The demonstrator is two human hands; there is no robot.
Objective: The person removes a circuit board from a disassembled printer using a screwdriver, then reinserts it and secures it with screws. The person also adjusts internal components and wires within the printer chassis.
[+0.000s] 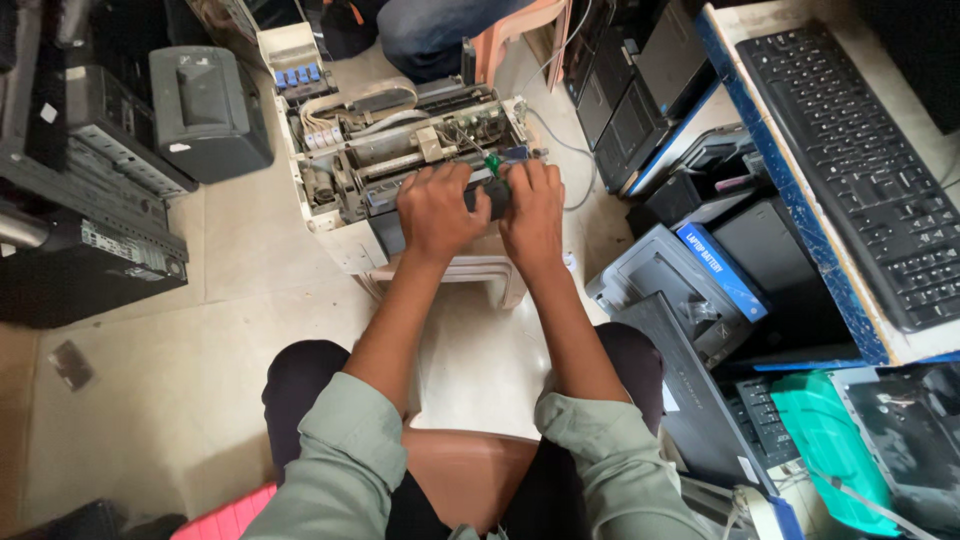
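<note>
An opened white printer (330, 180) with its cover off rests on a pale plastic stool (470, 275) in front of me. Its rollers, cables and blue ink parts (298, 76) are exposed. My left hand (432, 208) presses on the dark front part of the printer's inner mechanism. My right hand (530, 205) sits beside it, fingers curled over the same dark part. A green-handled screwdriver (492, 163) pokes up between my hands, next to my right hand's fingers; which hand grips it is unclear.
A grey printer (208, 112) and black machines (85, 200) lie on the floor at left. Computer cases (630, 100) and stacked devices crowd the right, below a blue-edged desk with a black keyboard (860, 150). Another person's knees (435, 30) show beyond the printer.
</note>
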